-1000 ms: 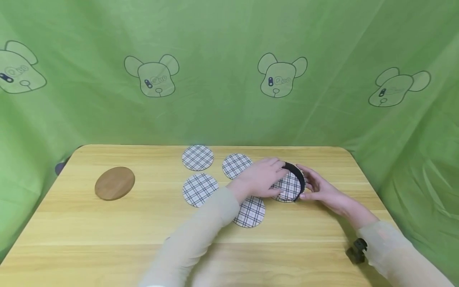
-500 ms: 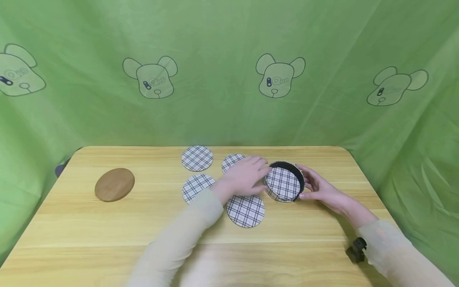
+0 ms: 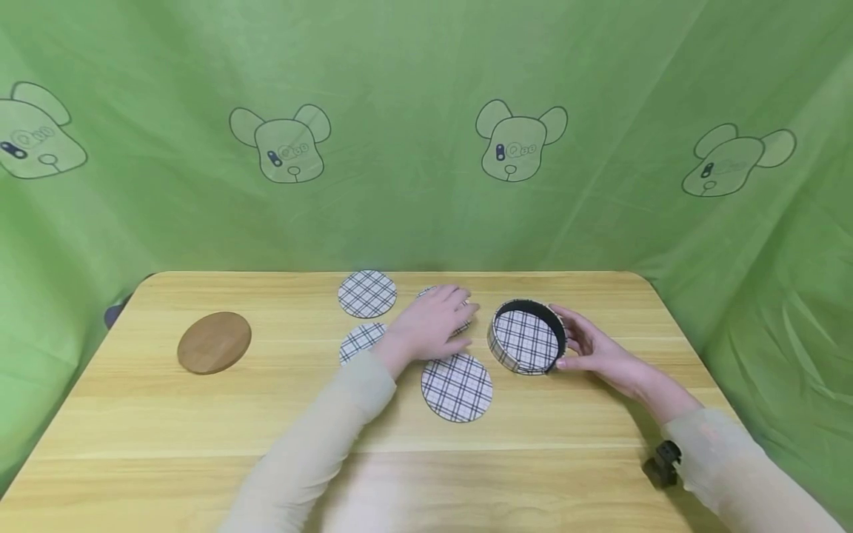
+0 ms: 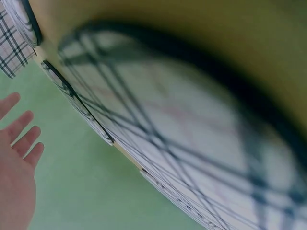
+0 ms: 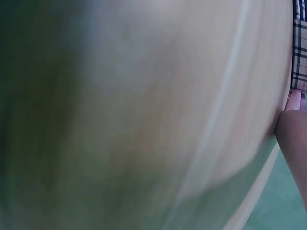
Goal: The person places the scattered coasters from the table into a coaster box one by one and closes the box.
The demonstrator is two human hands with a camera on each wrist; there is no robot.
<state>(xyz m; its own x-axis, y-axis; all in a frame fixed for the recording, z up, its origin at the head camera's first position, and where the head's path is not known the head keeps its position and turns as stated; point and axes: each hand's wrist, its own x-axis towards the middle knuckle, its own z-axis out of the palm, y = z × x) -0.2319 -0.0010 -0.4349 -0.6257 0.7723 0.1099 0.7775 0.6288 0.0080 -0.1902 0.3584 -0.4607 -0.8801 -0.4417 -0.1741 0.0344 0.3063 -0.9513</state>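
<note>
On the right in the head view, a round plaid coaster holder [image 3: 512,363] with a dark inner wall stands with its top uncovered. A plaid round surface shows inside it. My right hand [image 3: 600,355] grips its right side, thumb at the front and fingers behind; the right wrist view catches only an edge of this. My left hand [image 3: 429,322] reaches over a plaid coaster [image 3: 464,323], hiding most of it, with fingers extended and slightly spread. Just in front of that hand lies another coaster [image 3: 457,389]. In the left wrist view, the hand [image 4: 17,158] appears close over the coasters.
Two more plaid coasters lie left of my left hand: one at the back [image 3: 367,294], one partly under the wrist [image 3: 358,342]. A brown wooden disc [image 3: 215,342] rests at the table's left. Green fabric [image 3: 400,215] hangs behind the wooden table [image 3: 266,429].
My left hand has drawn back leftward from the coaster holder to over the back middle coaster, uncovering the holder and the front coaster. My right hand keeps its grip in place.
</note>
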